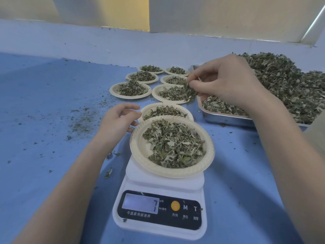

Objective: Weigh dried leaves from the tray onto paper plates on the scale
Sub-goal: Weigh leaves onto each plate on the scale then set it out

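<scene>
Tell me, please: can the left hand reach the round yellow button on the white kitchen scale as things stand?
Probably yes. The left hand is open beside the leaf-filled paper plate on the scale, holding nothing, and the round yellow button on the white kitchen scale lies uncovered, nearer the body.

A paper plate heaped with dried leaves sits on the white scale (display reads 7). The left hand rests open at the plate's left rim. The right hand pinches leaves above the metal tray, far right on the blue table.
</scene>
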Available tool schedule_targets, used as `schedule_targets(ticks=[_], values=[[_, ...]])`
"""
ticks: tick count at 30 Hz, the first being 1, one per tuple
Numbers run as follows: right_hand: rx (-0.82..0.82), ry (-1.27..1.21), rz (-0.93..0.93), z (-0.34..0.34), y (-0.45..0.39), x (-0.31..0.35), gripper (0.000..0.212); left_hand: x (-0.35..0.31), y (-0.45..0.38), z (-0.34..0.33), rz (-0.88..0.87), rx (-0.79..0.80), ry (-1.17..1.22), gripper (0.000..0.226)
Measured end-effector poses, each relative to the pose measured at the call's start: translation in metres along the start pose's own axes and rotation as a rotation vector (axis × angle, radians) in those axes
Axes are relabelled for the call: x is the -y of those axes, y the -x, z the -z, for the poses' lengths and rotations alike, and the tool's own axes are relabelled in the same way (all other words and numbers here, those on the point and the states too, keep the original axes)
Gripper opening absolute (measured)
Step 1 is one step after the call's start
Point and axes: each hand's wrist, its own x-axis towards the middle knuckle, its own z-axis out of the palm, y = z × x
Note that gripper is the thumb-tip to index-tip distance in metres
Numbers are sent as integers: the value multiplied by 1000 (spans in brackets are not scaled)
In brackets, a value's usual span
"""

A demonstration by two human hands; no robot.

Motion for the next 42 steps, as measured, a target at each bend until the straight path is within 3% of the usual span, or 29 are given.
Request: schedule_targets(ticks=[5,6,10,12,18,21,25,30,34,37,40,42], values=[[-214,221,-122,-6,-11,-50,10,1,1,0,-1,-2,3,16],[-169,269,-169,-8,-11,-63,16,0,1,0,-1,-2,1,16],[448,551,-417,-13,-8,-102,42,1,0,-1,-2,-4,-9,16],[442,559,-409,-12,-10,-102,45,0,-1,0,-7,-2,-17,16],[337,438,-280,-8,-3,-57,43,-2,6,-3,6,-9,-177,13],[349,402,-332,-13,19,-37,53,-2,18,-3,21,-52,-364,30],[438,253,-448,-25,53,-20,60,-4,33,1,66,-68,-380,47],[352,182,-454,-25,64,-5,60,-12,45,6,191,43,-189,28],[231,126,-368,-22,41,11,51,-27,38,23,195,15,-36,27],[243,-68,-380,-33,4,25,38,-40,22,46,191,-111,52,31],[306,-572,-515,-53,-35,40,22,-46,2,73,167,-216,79,28],[351,-643,-512,-71,-58,45,17,-45,-10,89,178,-248,75,28]])
